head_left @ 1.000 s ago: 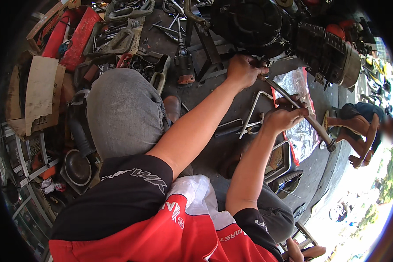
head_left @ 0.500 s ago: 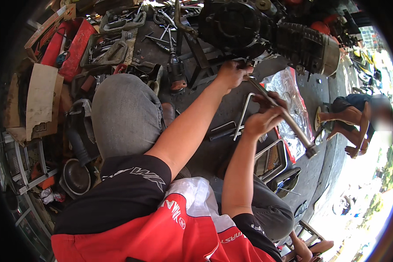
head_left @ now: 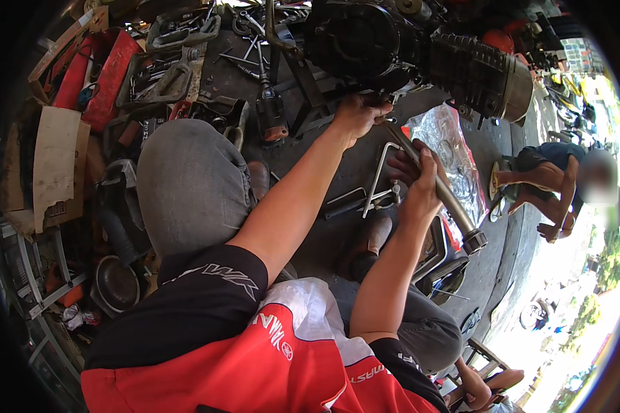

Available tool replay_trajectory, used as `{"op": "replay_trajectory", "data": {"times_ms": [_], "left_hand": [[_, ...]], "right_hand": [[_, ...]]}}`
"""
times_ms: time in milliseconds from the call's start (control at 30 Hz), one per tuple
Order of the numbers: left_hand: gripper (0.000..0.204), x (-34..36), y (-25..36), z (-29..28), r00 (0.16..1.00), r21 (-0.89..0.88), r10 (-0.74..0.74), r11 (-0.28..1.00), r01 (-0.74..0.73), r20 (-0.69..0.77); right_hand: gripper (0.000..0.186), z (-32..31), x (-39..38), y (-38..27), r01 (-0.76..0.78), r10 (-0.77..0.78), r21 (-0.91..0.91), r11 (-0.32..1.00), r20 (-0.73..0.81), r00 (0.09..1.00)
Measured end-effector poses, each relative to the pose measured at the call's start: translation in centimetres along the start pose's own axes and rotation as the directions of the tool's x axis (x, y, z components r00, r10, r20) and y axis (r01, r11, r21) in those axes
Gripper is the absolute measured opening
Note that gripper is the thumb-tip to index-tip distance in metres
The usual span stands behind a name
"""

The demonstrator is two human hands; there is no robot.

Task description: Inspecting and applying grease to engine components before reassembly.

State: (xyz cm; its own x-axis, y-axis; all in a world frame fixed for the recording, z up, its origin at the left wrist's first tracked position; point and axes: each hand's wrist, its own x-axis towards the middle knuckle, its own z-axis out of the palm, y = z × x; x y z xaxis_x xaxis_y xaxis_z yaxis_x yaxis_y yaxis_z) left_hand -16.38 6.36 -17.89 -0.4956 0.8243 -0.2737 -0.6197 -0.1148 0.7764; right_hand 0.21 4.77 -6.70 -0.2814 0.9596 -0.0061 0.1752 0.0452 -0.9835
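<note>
A dark engine [head_left: 365, 45] with a finned cylinder [head_left: 481, 77] sits on a metal stand at the top. Just below it, my left hand [head_left: 357, 118] is closed at the upper end of a long metal bar [head_left: 455, 206]; its fingertips partly hide what they grip. The bar slants down to the right and ends in a thick, knurled-looking knob. My right hand [head_left: 420, 180] holds the bar around its upper half, with the thumb side against it and some fingers stretched out to the left. A bent L-shaped rod [head_left: 377, 180] lies below the bar.
Trays of wrenches and sockets [head_left: 160, 77] and a red toolbox [head_left: 107, 79] stand at the upper left. An air-tool-like cylinder [head_left: 271, 113] lies by the stand. Clear plastic sheeting [head_left: 442, 141] lies beyond my right hand. Another person [head_left: 541, 175] crouches at the right.
My right hand has shifted slightly up and right along the bar, its fingers opening more to the left. The bar's lower end has swung a little left. My left hand stays near the engine.
</note>
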Motion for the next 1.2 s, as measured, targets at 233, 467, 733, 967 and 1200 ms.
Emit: {"op": "replay_trajectory", "data": {"times_ms": [233,467,733,967,1200], "left_hand": [[0.055,-6.3,10.4,2.5,0.943,0.945,0.266,0.202,-0.258,0.2],[0.068,-5.6,17.6,4.0,0.455,0.92,0.853,-0.069,-0.386,0.255],[0.07,-3.8,16.0,2.4,0.635,0.917,0.741,0.068,-0.393,0.218],[0.068,-3.5,16.1,1.8,0.584,0.888,0.764,0.031,-0.458,0.275],[0.068,-3.1,15.9,1.5,0.562,0.876,0.773,0.015,-0.483,0.296]], "right_hand": [[0.042,0.9,0.1,0.6,-0.086,0.087,0.182,0.98,0.003,0.996],[0.035,1.0,0.4,0.5,-0.019,0.022,0.215,0.976,-0.012,1.0],[0.031,0.9,0.4,0.7,-0.023,0.025,0.261,0.965,-0.004,1.0],[0.028,0.1,1.8,0.9,-0.088,0.101,0.311,0.946,-0.025,0.995],[0.023,-2.0,3.9,2.6,-0.131,0.122,0.391,0.911,0.048,0.991]]}}
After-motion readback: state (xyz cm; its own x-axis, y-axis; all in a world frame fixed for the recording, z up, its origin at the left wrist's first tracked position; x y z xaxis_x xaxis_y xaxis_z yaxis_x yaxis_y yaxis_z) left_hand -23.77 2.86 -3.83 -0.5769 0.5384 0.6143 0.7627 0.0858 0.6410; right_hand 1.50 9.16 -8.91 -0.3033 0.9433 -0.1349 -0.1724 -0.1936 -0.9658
